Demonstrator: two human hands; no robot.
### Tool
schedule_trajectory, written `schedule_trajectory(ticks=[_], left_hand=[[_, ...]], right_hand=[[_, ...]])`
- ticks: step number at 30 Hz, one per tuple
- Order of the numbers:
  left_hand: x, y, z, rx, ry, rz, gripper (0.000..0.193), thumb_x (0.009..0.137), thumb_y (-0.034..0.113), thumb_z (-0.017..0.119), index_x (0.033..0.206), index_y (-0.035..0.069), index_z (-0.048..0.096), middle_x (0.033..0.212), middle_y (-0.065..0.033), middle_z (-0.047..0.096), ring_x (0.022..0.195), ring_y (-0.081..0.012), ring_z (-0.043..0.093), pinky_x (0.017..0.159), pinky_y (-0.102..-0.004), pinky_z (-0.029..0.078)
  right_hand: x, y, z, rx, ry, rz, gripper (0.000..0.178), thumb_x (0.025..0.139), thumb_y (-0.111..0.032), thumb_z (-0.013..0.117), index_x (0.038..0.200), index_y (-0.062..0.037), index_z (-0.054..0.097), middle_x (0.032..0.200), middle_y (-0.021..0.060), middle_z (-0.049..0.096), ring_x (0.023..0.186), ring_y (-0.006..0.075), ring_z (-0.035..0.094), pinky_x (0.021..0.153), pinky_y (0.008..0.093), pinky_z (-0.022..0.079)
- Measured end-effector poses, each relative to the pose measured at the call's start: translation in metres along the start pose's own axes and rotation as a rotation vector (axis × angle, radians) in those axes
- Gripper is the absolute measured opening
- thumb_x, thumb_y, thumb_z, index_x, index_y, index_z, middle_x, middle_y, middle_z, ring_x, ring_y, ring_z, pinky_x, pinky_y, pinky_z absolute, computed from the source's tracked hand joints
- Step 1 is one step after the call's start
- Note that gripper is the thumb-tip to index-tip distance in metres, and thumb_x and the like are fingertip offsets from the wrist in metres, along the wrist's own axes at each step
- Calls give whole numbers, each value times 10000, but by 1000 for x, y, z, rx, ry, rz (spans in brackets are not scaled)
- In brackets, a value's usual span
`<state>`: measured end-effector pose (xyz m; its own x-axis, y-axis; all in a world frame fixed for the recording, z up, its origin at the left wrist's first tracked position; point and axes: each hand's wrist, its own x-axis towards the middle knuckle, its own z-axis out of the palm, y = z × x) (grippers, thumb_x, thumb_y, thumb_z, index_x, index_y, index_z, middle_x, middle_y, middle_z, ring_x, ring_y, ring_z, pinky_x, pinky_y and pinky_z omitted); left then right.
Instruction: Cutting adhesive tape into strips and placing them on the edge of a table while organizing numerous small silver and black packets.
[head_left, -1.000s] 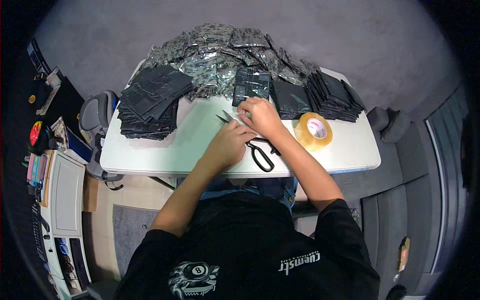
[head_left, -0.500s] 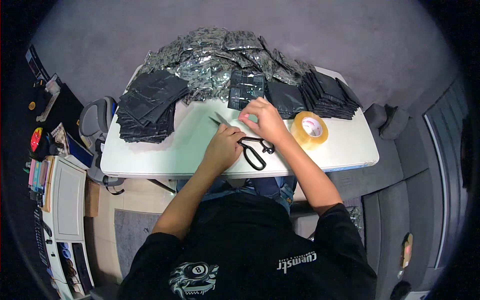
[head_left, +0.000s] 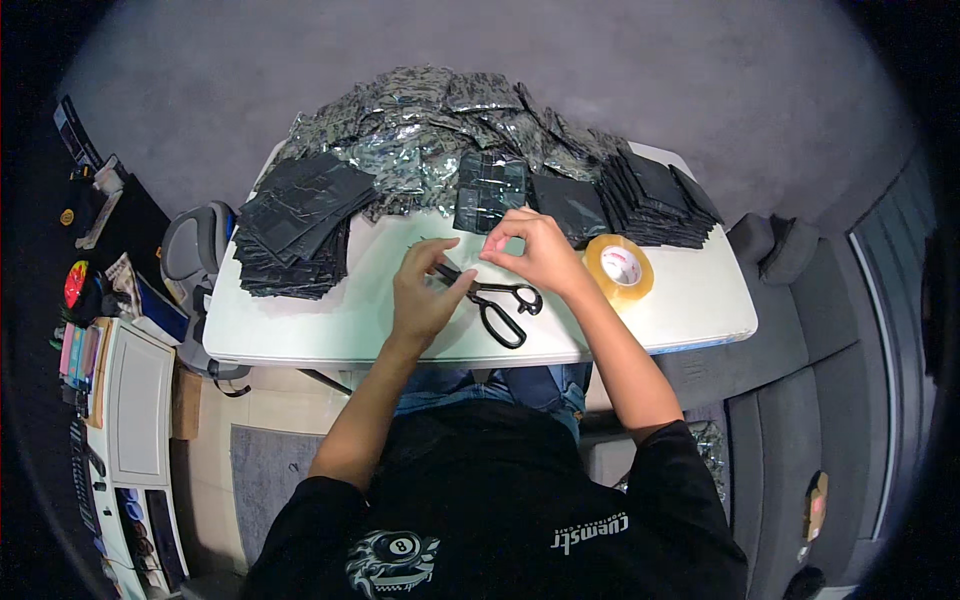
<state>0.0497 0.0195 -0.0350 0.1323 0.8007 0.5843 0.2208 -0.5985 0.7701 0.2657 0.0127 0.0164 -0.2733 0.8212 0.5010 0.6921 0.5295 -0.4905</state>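
Note:
A pair of black-handled scissors (head_left: 490,288) lies on the white table (head_left: 380,335), handles toward me. My left hand (head_left: 420,295) is over the blades, thumb and fingers apart, and hides part of them. Just right of it, my right hand (head_left: 538,255) has thumb and fingertips pinched together above the table. Whatever is between those fingertips is too small or clear to make out. A roll of clear yellowish tape (head_left: 600,272) sits close to my right wrist. Beyond my hands lies a flat, shiny black package (head_left: 490,190).
Black packages are stacked at the left (head_left: 300,215), with another stack (head_left: 655,205) at the right. A heap of shiny, camouflage-patterned packages (head_left: 420,125) covers the far edge. A grey chair (head_left: 195,245) stands left of the table, a grey sofa (head_left: 780,320) on the right.
My left hand has opened, thumb and fingers spreading apart above the scissors. My right hand stays pinched at nearly the same place. The whole view has shifted slightly.

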Motion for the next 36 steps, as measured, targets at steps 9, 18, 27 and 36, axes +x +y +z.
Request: schedule_trajectory(ticks=[9, 18, 27, 36], left_hand=[[-1, -19, -2, -47, 75, 104, 92, 870, 110, 776, 904, 25, 765, 877, -85, 715, 805, -206, 654, 710, -339, 498], [-1, -23, 0, -49, 25, -20, 96, 859, 110, 776, 889, 20, 766, 864, -95, 710, 780, -188, 649, 686, -318, 478], [-5, -23, 0, -95, -38, -72, 99, 867, 117, 771, 892, 21, 766, 858, -77, 708, 769, -179, 638, 686, -311, 474], [-5, -22, 2, -136, -64, -106, 110, 882, 122, 769, 906, 15, 764, 822, -56, 678, 738, -145, 591, 679, -293, 456]], right_hand=[[6, -10, 7, 65, -51, -23, 132, 813, -158, 822, 891, -64, 772, 844, 75, 694, 852, 227, 671, 813, 360, 529], [-9, -7, 4, -29, -49, -81, 183, 841, -192, 785, 984, -79, 785, 932, 101, 694, 944, 289, 650, 872, 394, 516], [-11, -10, 1, -12, -67, -74, 182, 832, -176, 780, 988, -82, 786, 919, 99, 677, 941, 294, 632, 860, 403, 505], [-8, -7, -3, -29, -75, -65, 172, 847, -178, 775, 986, -78, 792, 924, 105, 688, 929, 295, 647, 863, 404, 508]])
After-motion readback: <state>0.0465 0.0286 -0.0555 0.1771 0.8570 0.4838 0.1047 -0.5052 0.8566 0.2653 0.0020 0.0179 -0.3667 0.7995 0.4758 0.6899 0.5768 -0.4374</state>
